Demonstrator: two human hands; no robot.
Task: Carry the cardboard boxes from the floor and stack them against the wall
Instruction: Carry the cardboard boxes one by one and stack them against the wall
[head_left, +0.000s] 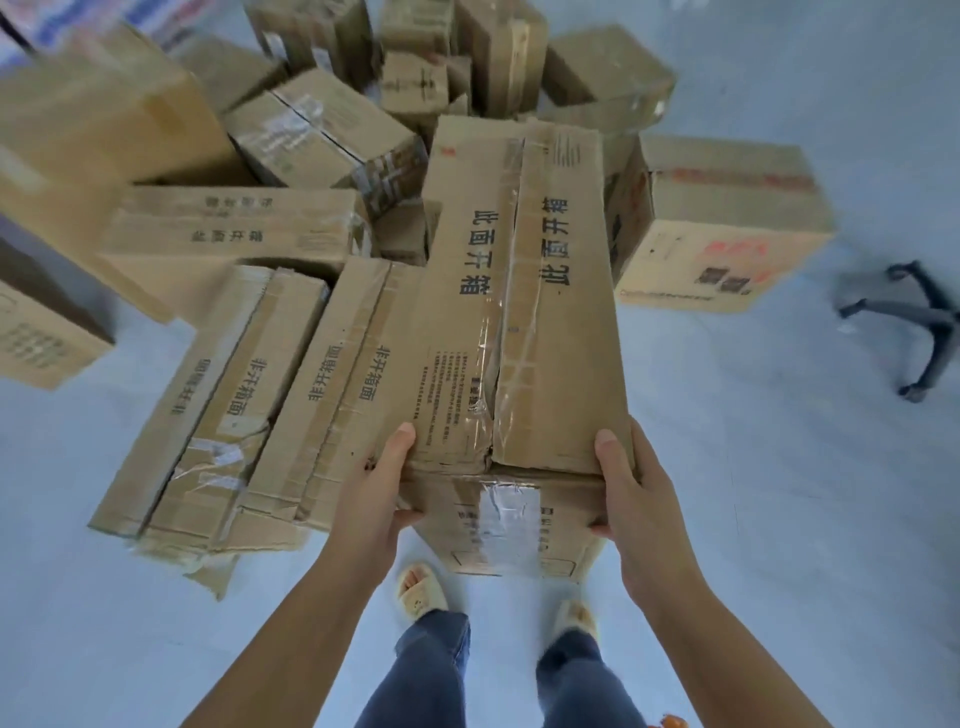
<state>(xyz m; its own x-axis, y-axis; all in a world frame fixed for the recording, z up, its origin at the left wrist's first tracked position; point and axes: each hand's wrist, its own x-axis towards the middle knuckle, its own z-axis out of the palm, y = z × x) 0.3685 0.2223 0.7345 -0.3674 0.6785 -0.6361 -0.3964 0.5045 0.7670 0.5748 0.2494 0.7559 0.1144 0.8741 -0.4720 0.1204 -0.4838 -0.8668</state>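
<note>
Head view, looking down: a person holds a long cardboard box (519, 312) by its near end, lifted above the pale floor (779, 467). Left hand (374, 488) and right hand (631, 493) each have a clamped grip on a near corner, thumb on the top face, fingers curled under the end. The far end of the box points toward a loose pile of other boxes (311, 140) lying on the floor; whether it rests on them cannot be told.

It will probably handle as stiff but awkward: its length puts much of the weight far from the hands, so a hold nearer the middle of the long sides would likely steady it. Weight cannot be judged. The worn edges and slick tape may slip or tear.

The box is brown, long and narrow, with bold dark Chinese characters on top, a centre seam covered in wrinkled clear tape, and crumpled, torn near corners. Two similar long boxes (249, 395) lie just left of it. A chair base (914, 317) stands at right.
</note>
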